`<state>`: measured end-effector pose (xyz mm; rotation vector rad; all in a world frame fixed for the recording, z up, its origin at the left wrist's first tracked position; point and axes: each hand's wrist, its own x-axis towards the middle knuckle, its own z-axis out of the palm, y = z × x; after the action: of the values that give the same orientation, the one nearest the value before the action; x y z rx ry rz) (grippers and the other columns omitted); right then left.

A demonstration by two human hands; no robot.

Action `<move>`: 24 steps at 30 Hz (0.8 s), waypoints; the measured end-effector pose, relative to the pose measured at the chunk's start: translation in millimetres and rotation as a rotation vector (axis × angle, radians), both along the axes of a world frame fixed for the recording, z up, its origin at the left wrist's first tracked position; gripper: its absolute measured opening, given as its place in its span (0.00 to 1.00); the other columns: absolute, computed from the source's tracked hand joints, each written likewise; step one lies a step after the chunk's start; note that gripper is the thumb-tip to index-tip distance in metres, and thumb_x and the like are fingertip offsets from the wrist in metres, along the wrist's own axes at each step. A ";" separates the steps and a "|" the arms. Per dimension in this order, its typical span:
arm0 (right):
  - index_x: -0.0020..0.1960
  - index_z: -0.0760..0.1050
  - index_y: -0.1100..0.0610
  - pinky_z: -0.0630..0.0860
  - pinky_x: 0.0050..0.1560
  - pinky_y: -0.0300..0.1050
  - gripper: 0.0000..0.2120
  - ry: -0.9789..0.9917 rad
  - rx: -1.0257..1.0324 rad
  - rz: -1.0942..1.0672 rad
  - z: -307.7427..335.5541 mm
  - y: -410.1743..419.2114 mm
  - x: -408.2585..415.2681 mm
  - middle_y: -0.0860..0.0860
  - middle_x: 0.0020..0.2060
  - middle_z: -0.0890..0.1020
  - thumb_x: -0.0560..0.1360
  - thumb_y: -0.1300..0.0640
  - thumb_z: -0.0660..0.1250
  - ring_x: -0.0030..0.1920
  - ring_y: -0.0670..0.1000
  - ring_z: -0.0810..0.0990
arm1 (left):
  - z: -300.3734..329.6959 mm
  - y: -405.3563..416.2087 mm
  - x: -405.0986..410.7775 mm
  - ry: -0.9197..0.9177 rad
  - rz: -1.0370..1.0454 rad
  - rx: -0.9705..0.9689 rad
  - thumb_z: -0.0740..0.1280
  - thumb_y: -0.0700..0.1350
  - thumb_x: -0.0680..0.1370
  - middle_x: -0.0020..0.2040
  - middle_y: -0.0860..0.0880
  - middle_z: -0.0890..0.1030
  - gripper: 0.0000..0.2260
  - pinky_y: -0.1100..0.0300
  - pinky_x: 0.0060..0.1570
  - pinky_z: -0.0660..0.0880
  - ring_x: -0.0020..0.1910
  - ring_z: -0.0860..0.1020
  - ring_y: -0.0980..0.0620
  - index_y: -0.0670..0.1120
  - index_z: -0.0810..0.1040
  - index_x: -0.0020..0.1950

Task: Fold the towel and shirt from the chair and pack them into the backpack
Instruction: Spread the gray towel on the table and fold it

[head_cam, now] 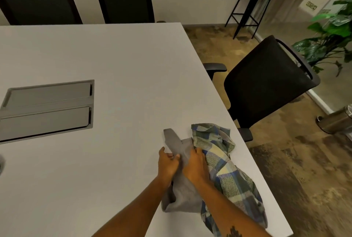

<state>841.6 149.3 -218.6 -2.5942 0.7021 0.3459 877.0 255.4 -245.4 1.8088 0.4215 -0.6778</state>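
A crumpled grey towel (181, 196) lies on the white table (114, 65) near its right edge. Beside it on the right lies a bunched plaid shirt (228, 172) in blue, green and cream. My left hand (167, 162) grips a fold of the grey towel, fingers curled round it. My right hand (196, 166) rests across the seam between towel and shirt, its fingertips tucked into the cloth. No backpack is in view.
A black mesh office chair (266, 82) stands just off the table's right edge. A grey cable hatch (47, 109) is set into the table at left. A bar stool (253, 2), a plant (331, 35) and a metal bin (337, 120) stand further right.
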 end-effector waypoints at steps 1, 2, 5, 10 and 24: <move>0.70 0.74 0.58 0.79 0.61 0.49 0.26 -0.009 0.010 -0.017 0.0 0.5 -0.1 0.55 0.64 0.76 0.73 0.60 0.75 0.64 0.57 0.77 | -2.2 -2.5 1.2 -0.003 0.026 -0.009 0.73 0.43 0.80 0.53 0.49 0.81 0.37 0.61 0.55 0.77 0.50 0.81 0.54 0.43 0.56 0.83; 0.63 0.79 0.58 0.80 0.56 0.48 0.18 -0.040 0.030 -0.055 3.0 0.9 -0.7 0.55 0.60 0.79 0.74 0.61 0.74 0.60 0.57 0.79 | -3.6 -5.5 1.8 0.000 0.044 -0.020 0.74 0.43 0.79 0.59 0.45 0.82 0.36 0.61 0.56 0.78 0.55 0.82 0.50 0.43 0.58 0.82; 0.38 0.77 0.52 0.69 0.34 0.38 0.11 -0.182 0.136 -0.200 11.5 -1.7 -3.6 0.50 0.37 0.80 0.78 0.62 0.70 0.37 0.49 0.78 | -7.0 -13.6 2.0 -0.020 0.100 0.030 0.77 0.51 0.75 0.72 0.43 0.74 0.36 0.48 0.68 0.77 0.69 0.77 0.41 0.45 0.66 0.79; 0.36 0.76 0.57 0.70 0.35 0.37 0.14 -0.316 0.454 -0.423 38.8 -5.2 -14.6 0.50 0.32 0.77 0.80 0.66 0.66 0.33 0.47 0.73 | 25.3 -22.2 -6.2 0.133 0.369 -0.202 0.74 0.53 0.79 0.72 0.43 0.75 0.33 0.44 0.68 0.75 0.69 0.77 0.39 0.47 0.64 0.80; 0.46 0.87 0.57 0.84 0.53 0.53 0.09 -0.424 1.149 -0.516 204.2 26.1 -60.4 0.56 0.47 0.89 0.82 0.56 0.70 0.51 0.56 0.87 | 83.7 37.2 -27.0 0.341 0.556 -0.905 0.69 0.65 0.78 0.57 0.39 0.84 0.26 0.40 0.63 0.79 0.60 0.82 0.36 0.43 0.83 0.60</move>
<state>781.2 175.4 -14.4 -1.2817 0.6879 -0.0047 850.0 292.6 -161.6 0.6737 0.6728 -0.6296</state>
